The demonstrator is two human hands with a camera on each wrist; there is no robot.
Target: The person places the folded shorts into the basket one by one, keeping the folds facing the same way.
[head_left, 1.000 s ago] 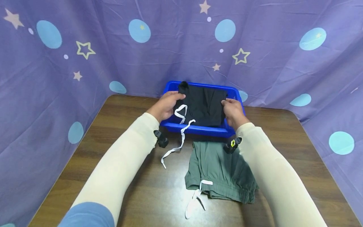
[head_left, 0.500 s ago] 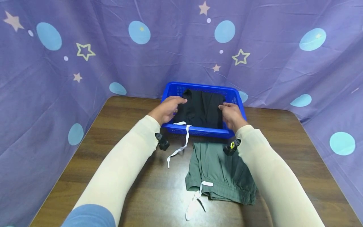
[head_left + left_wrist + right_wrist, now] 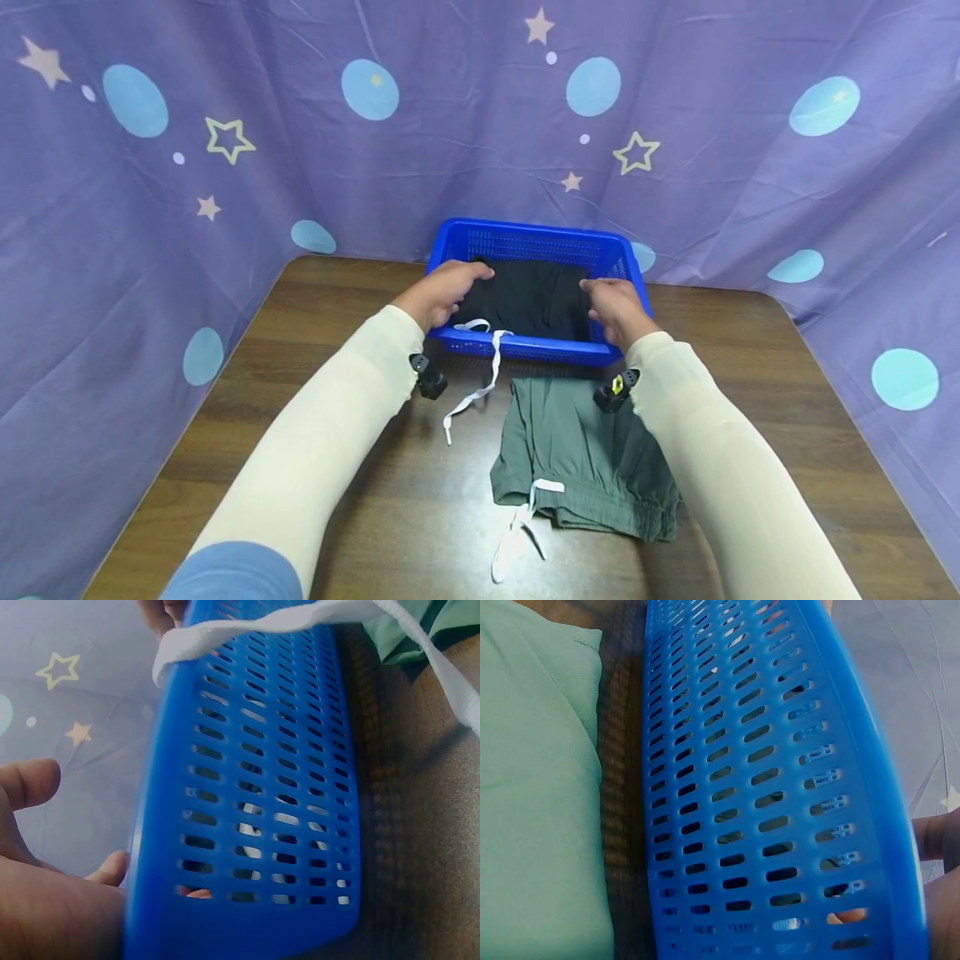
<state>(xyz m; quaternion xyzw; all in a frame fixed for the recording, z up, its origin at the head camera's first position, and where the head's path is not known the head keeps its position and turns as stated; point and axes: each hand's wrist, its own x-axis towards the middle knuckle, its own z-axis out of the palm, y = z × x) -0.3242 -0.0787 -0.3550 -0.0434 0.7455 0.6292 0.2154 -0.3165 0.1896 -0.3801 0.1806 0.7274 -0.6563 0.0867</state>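
A folded black drawstring garment [image 3: 528,296] lies low inside the blue plastic basket [image 3: 551,348]. Its white drawstring [image 3: 495,362] runs over the basket's front rim and down onto the table. My left hand [image 3: 441,293] is over the basket's left side, near the garment's left edge; the left wrist view shows thumb and fingers [image 3: 37,782] apart with nothing between them. My right hand [image 3: 613,307] is at the right side, its extended fingertips beside the garment's right edge. In the right wrist view the basket wall hides most of that hand.
Green drawstring shorts [image 3: 573,450] lie folded on the wooden table [image 3: 390,517] in front of the basket, partly under my right forearm. Their white drawstring [image 3: 512,546] trails toward me. A purple patterned curtain [image 3: 480,108] hangs behind the table.
The black garment has gone down from rim height into the basket, and its drawstring has settled over the front rim. Both hands have lowered slightly and let go of it.
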